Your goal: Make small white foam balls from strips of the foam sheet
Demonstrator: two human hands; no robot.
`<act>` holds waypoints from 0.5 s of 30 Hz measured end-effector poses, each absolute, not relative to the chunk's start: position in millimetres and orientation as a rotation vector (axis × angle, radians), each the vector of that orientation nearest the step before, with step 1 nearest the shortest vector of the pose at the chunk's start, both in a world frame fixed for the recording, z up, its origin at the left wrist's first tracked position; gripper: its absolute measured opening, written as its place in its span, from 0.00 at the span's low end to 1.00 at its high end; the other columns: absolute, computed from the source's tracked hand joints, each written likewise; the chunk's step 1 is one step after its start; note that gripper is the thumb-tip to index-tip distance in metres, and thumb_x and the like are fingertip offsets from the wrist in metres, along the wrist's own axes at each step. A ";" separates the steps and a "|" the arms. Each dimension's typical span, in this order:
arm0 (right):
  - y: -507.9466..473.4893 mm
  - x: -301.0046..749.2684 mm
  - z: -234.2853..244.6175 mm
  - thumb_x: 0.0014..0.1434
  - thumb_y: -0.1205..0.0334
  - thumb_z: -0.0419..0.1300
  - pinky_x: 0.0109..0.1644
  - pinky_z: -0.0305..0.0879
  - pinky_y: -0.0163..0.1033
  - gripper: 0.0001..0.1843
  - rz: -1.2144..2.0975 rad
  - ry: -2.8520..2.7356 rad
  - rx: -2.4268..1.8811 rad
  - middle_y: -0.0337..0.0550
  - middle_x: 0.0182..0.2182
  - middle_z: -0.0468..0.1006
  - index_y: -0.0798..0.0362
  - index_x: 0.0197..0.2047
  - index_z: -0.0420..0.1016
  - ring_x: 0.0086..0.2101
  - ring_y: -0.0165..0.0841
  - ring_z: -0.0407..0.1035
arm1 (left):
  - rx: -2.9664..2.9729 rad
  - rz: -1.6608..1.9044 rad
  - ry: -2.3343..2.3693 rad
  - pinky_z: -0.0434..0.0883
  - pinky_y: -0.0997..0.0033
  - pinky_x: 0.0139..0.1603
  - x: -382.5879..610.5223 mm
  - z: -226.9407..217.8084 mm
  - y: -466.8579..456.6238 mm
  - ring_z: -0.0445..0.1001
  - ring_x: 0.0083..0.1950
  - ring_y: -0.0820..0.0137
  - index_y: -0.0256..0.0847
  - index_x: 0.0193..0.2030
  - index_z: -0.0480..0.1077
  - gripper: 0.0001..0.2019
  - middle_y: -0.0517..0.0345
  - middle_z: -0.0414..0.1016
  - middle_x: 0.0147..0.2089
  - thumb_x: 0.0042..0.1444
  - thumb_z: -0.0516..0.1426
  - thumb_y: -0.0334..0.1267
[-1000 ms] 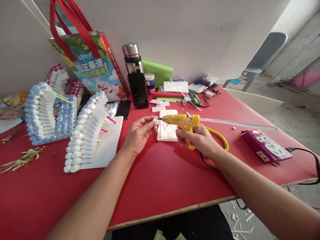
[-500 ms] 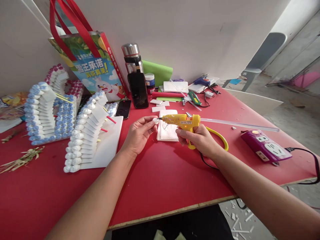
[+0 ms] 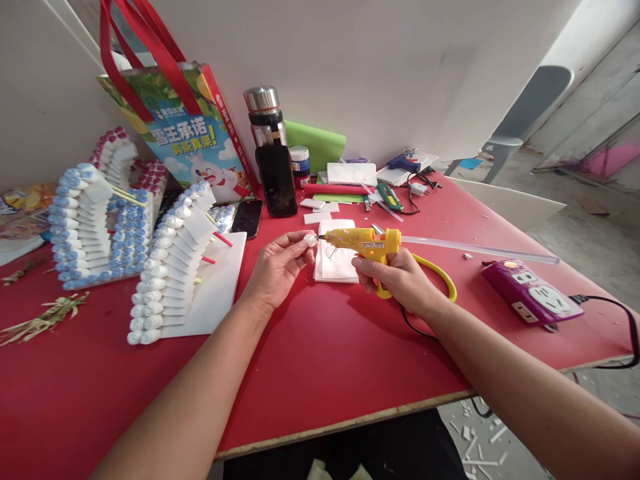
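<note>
My right hand (image 3: 395,277) is wrapped round the handle of a yellow glue gun (image 3: 357,241), its nozzle pointing left. A long clear glue stick (image 3: 480,249) sticks out of the gun's back. Between thumb and fingertips, my left hand (image 3: 281,265) pinches a small white rolled piece (image 3: 311,241), mostly covered by the fingers. The nozzle tip is at this piece. Beneath the gun lies a stack of white paper tissues (image 3: 336,267). Left of my left hand stands a curved model (image 3: 173,280) of white rolls and stepped white card on a white board.
Blue-and-white models (image 3: 100,230) stand at the left, before a printed bag (image 3: 185,140). A phone (image 3: 276,180) leans on a steel flask (image 3: 261,110). A purple power socket (image 3: 533,293) sits at the right. A green cutter (image 3: 389,197) and white card pieces (image 3: 317,217) lie behind the gun.
Hardly anything differs. The white piece in my left fingers has turned slightly at the nozzle; the glue gun stays in place.
</note>
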State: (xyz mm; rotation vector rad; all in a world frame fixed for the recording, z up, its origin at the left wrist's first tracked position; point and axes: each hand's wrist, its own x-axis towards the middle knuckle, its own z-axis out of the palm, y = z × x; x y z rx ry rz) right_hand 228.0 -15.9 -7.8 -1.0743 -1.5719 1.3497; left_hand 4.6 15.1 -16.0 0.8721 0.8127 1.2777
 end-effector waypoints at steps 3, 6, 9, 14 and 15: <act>-16.6 228.1 -7.8 0.63 0.47 0.60 0.29 0.55 0.38 0.24 1.337 -1.581 -1.073 0.38 0.19 0.68 0.54 0.22 0.67 0.22 0.28 0.60 | 0.871 1.271 0.808 0.73 0.74 0.39 4.0 -16.9 15.7 0.74 0.32 0.75 0.34 0.40 0.81 0.11 0.54 0.78 0.35 0.48 0.69 0.33; -17.0 228.1 -8.1 0.63 0.48 0.60 0.29 0.55 0.38 0.24 1.336 -1.578 -1.063 0.37 0.19 0.68 0.54 0.22 0.67 0.22 0.28 0.60 | 0.872 1.268 0.801 0.73 0.74 0.38 3.6 -17.3 16.1 0.74 0.32 0.75 0.34 0.40 0.81 0.11 0.54 0.79 0.35 0.49 0.69 0.33; -17.0 228.0 -8.2 0.63 0.47 0.61 0.30 0.55 0.38 0.24 1.338 -1.576 -1.062 0.37 0.19 0.68 0.54 0.22 0.66 0.22 0.27 0.60 | 0.880 1.270 0.798 0.73 0.74 0.38 3.7 -17.0 16.2 0.74 0.32 0.75 0.35 0.40 0.81 0.10 0.54 0.79 0.35 0.49 0.69 0.32; -16.5 228.2 -7.1 0.63 0.47 0.60 0.29 0.55 0.38 0.25 1.333 -1.588 -1.076 0.37 0.18 0.67 0.54 0.21 0.66 0.22 0.27 0.59 | 0.905 1.271 0.801 0.72 0.74 0.38 4.4 -17.3 16.1 0.74 0.32 0.75 0.35 0.40 0.81 0.11 0.53 0.79 0.36 0.48 0.69 0.33; -16.5 228.2 -6.8 0.63 0.47 0.60 0.29 0.55 0.37 0.25 1.330 -1.590 -1.080 0.37 0.18 0.67 0.54 0.21 0.66 0.22 0.27 0.59 | 0.911 1.271 0.802 0.72 0.73 0.38 4.4 -17.5 16.1 0.74 0.32 0.75 0.35 0.40 0.81 0.11 0.53 0.79 0.36 0.48 0.69 0.33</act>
